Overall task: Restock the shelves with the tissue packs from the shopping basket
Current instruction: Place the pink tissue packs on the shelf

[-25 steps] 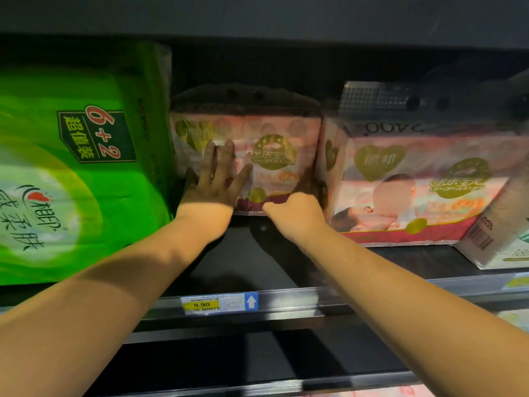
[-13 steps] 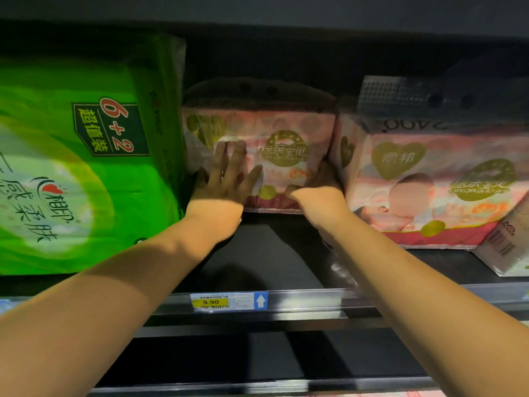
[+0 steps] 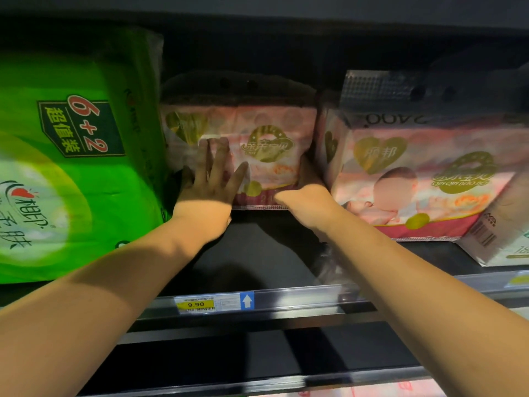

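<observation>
A pink tissue pack (image 3: pixel 266 144) stands deep on the dark shelf (image 3: pixel 257 253), between a big green pack and another pink one. My left hand (image 3: pixel 209 181) presses flat on the left part of its front, fingers spread and straight. At the pack's lower right corner my right hand (image 3: pixel 306 196) holds it. The thumb lies on the front edge, and the fingers reach into the gap along its right side, mostly hidden. The shopping basket is out of view.
A large green tissue pack (image 3: pixel 71 167) fills the left of the shelf. A second pink pack (image 3: pixel 415 173) sits nearer the front on the right, beside a white pack (image 3: pixel 501 233). A 9.90 price tag (image 3: pixel 197 304) hangs on the shelf rail.
My right hand has moved from the front of the pack's corner farther into the gap on its right side. My left hand stays flat on the front.
</observation>
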A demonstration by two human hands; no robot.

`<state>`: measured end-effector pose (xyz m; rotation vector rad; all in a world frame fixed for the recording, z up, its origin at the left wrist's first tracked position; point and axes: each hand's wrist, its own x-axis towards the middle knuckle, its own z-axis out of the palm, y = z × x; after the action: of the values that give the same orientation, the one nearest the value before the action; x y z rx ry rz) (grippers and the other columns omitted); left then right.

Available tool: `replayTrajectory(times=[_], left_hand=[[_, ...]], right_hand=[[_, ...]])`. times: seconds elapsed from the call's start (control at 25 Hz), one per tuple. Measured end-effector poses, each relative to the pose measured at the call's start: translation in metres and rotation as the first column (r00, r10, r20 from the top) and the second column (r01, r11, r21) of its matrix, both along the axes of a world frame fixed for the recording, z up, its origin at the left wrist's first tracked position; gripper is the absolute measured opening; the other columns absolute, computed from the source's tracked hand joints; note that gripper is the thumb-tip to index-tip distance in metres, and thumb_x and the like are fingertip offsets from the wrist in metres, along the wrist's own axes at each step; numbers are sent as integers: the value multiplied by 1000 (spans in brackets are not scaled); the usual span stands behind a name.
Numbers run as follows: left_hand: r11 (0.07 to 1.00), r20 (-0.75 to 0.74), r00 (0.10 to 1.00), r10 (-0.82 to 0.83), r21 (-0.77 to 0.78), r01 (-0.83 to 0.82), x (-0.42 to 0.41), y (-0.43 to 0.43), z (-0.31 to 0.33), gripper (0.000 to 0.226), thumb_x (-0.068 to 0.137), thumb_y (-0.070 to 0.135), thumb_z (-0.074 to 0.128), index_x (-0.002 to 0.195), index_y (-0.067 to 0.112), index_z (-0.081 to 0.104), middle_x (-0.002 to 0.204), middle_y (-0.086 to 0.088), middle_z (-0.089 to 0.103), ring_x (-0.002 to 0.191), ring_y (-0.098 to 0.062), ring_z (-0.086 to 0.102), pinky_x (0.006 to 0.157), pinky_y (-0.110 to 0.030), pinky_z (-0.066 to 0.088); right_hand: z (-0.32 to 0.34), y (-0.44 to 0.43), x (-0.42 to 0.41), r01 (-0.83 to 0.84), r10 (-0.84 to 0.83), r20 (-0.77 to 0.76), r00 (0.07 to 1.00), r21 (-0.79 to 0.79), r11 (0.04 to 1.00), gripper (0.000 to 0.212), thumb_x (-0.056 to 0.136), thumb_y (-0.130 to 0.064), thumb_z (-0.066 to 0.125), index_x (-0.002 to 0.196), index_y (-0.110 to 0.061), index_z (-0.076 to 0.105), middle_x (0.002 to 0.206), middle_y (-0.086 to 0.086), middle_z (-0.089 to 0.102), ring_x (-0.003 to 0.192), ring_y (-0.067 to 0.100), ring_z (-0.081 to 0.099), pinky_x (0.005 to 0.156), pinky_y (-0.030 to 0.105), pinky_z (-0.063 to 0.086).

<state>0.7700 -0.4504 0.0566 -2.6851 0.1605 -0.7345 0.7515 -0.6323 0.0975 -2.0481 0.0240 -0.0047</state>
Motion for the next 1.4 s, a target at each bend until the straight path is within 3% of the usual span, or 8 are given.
replayTrajectory(times=[0.2,0.36,0.44,0.6,0.76,1.0,1.24,1.4], left_hand=[[998,-79,996,-38,-49,34,-9,0,8,101,77,40,69,152,26,3,154,-21,-24,140,-48,-19,105,-61,29],[991,-136,988,-75,-123,58,-25,8,9,93,75,45,71,149,32,17,159,-11,-8,145,-38,-4,107,-52,32],[988,-197,979,-42,-153,12,-38,7,13,88,79,50,65,149,32,15,158,-10,10,144,-36,12,105,-48,38],[987,-180,979,-95,-144,69,-67,9,26,70,85,56,54,141,22,31,131,-9,50,119,-32,48,89,-41,45],[944,-162,942,-294,-202,260,-92,28,25,73,84,59,53,144,23,33,135,-4,48,124,-26,44,100,-41,41],[834,-81,852,-518,-268,482,-136,29,20,73,83,57,55,144,21,36,145,-6,42,137,-27,33,113,-45,29],[596,22,626,-780,-280,753,-194,-16,-16,69,79,45,64,138,15,46,141,-14,46,133,-34,40,109,-51,34],[465,-9,488,-873,-321,825,-229,-58,-60,73,76,42,65,139,13,44,143,-16,44,133,-35,39,109,-50,33]], right_hand=[[8,5,-6,-170,155,-73,985,-312,935,20,92,-24,56,87,-5,59,88,11,54,86,25,51,70,26,38],[0,6,-19,-138,160,1,987,-500,855,24,90,-29,59,92,-5,56,101,17,55,99,34,57,73,29,39],[-6,10,-30,-144,171,-17,985,-620,771,43,89,-35,60,119,-7,49,123,17,48,115,38,51,87,35,43],[-15,16,-59,72,229,211,950,-864,498,44,91,-42,55,126,-15,48,125,9,54,117,33,48,91,41,42],[-18,18,-89,234,167,323,932,-884,404,45,92,-50,48,124,-18,50,128,7,53,118,33,45,92,43,38],[-36,14,-153,396,-4,440,898,-805,442,60,92,-58,44,141,-24,44,149,10,40,141,33,29,111,55,23],[-89,-22,-242,522,-176,491,853,-799,300,67,81,-54,62,139,-22,50,149,14,41,143,36,28,108,62,22],[-135,-50,-310,512,-324,428,844,-823,247,68,81,-56,52,140,-23,48,151,14,39,143,37,28,108,61,20]])
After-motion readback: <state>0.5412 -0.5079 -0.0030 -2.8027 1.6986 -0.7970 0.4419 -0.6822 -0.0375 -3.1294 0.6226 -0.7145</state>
